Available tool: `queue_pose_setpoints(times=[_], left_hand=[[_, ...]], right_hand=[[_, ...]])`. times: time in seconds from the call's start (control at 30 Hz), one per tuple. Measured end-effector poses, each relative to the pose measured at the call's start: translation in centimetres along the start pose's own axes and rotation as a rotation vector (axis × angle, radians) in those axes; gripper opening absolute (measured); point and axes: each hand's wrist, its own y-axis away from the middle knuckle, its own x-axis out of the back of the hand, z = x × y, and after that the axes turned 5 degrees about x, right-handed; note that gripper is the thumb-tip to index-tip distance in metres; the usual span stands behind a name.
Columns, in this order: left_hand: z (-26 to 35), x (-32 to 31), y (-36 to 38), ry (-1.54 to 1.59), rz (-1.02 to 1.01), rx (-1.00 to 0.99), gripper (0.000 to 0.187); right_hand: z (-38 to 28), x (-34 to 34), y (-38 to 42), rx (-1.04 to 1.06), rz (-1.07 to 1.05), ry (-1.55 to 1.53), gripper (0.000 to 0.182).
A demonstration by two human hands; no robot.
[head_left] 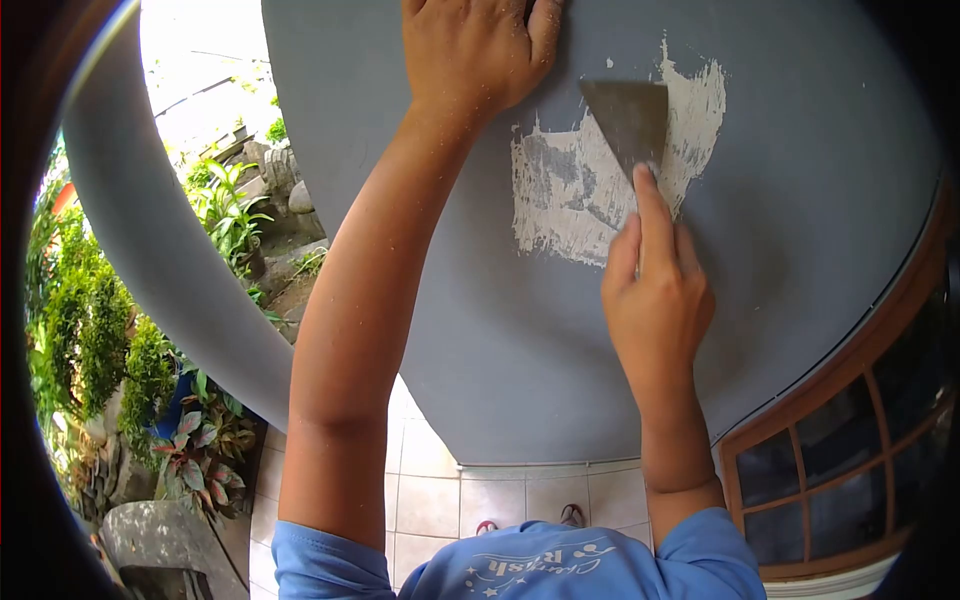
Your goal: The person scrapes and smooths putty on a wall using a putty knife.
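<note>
My right hand (660, 275) grips a putty knife (632, 115), its index finger stretched along the tool toward the wide metal blade. The blade lies over a rough patch of white putty (565, 215) on the grey wall (540, 370). Grey shows through the patch in places, and its edges are ragged. Up at the top edge of the view, my left hand (475, 55) rests against the wall left of the patch, thumb out to the side; its fingertips are cut off. Pale specks dot the left hand and forearm.
A curved grey column (170, 220) stands at the left, with green plants (85, 330) and stones beyond it. A weathered chair (170, 540) is at lower left. Pale floor tiles (430, 505) lie below. A wood-framed window (830, 470) is at lower right.
</note>
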Motion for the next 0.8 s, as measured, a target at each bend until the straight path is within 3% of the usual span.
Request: queue_pose_setpoints(times=[0.47, 0.67, 0.8], left_hand=[[-0.5, -0.1, 0.4, 0.115, 0.046, -0.017, 0.055], [-2.1, 1.7, 3.9, 0.083, -0.041, -0.03, 0.055], [-1.8, 3.2, 6.5, 0.054, -0.11, 0.043, 0.055]], right_hand=[[-0.2, -1.2, -0.7, 0.064, 0.088, 0.11, 0.038], [-1.3, 2.2, 1.2, -0.008, -0.157, 0.177, 0.036], [-0.9, 3.1, 0.7, 0.052, -0.134, 0.174, 0.034]])
